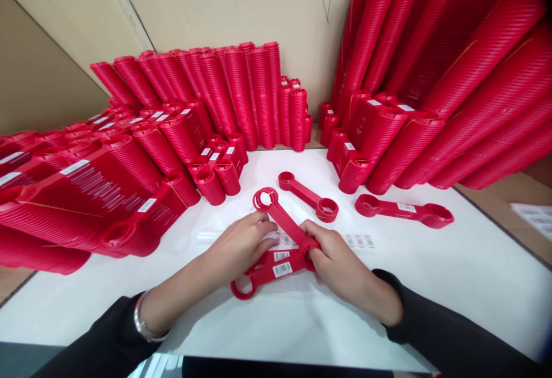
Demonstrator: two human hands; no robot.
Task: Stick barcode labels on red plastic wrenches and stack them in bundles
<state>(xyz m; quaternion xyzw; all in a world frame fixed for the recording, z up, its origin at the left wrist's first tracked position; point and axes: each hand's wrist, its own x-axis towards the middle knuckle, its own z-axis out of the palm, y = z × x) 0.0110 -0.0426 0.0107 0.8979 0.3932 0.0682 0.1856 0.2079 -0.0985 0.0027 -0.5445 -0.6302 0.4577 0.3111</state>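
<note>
A labelled red wrench (269, 268) is gripped at its right ring by the right hand (340, 263); another wrench (282, 220) is touched by the left hand (239, 245), fingers loosely curled, on a white table (431, 286).

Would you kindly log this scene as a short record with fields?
Left hand: rests on the label sheet, touching the upper wrench
Right hand: pinches the wrenches' overlapping ends
Lower wrench: flat, two labels
Loose wrenches: one unlabelled, one labelled
Stacks: left, back, right
Table: white
</note>
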